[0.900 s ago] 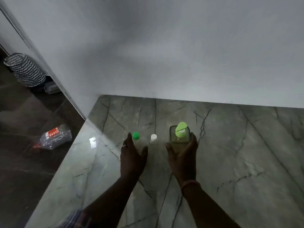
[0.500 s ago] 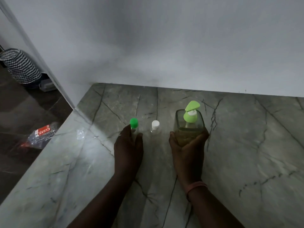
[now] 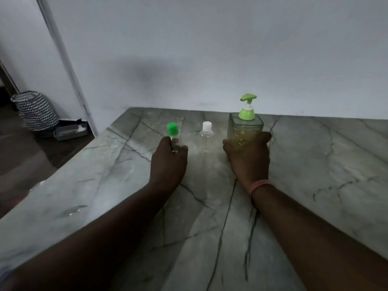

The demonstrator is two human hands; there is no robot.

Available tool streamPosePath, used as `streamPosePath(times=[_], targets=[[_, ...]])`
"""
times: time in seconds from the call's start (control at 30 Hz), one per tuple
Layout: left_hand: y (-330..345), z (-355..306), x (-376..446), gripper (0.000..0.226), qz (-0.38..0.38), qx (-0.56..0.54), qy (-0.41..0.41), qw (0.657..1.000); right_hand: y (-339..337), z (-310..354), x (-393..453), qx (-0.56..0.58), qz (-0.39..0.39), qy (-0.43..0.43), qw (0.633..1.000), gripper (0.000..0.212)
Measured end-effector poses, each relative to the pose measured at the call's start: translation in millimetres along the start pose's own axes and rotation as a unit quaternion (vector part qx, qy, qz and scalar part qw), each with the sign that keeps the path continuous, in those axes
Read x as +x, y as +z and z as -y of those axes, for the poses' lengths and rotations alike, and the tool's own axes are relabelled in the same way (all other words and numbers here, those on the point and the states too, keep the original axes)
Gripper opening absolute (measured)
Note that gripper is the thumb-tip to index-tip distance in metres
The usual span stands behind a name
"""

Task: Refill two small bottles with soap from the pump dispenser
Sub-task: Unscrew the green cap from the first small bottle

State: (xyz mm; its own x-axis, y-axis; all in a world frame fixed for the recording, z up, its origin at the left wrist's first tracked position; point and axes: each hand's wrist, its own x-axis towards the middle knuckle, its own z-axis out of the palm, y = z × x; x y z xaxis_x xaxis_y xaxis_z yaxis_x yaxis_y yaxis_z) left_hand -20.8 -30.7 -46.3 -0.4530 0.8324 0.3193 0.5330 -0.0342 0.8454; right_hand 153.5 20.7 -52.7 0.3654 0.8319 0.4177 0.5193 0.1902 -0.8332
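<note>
Left of centre, we see the left hand (image 3: 169, 160) grasping the green-capped bottle (image 3: 173, 133), its long axis near upright, cap tilted slightly toward the frame's left. At centre, the white-capped bottle (image 3: 206, 133) stands upright and untouched on the marble counter (image 3: 315, 164). Right of centre, the right hand (image 3: 248, 156) grips the upright pump dispenser (image 3: 246, 124), nozzle pointing left.

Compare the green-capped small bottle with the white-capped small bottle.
The green-capped bottle is gripped by the left hand; the white-capped bottle stands untouched on the countertop. The green-capped one looks slim and tilted; the white-capped one widens at the shoulder and stands upright. Both are clear and capped.
</note>
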Motion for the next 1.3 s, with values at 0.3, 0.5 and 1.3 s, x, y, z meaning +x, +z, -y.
streamPosePath(times=[0.3,0.5,1.3], targets=[[-55,-12,-86,0.021,0.032,-0.014,0.054,0.998,-54,41,-89,-0.01,-0.005,-0.032,0.999,0.07],[-67,-5,-114,0.029,0.092,-0.019,0.09,0.992,-84,54,-145,-0.033,0.007,-0.042,0.999,0.072],[-76,-1,-119,0.011,0.147,-0.199,0.134,0.96,-92,85,-176,-0.013,-0.008,-0.29,0.957,0.034]])
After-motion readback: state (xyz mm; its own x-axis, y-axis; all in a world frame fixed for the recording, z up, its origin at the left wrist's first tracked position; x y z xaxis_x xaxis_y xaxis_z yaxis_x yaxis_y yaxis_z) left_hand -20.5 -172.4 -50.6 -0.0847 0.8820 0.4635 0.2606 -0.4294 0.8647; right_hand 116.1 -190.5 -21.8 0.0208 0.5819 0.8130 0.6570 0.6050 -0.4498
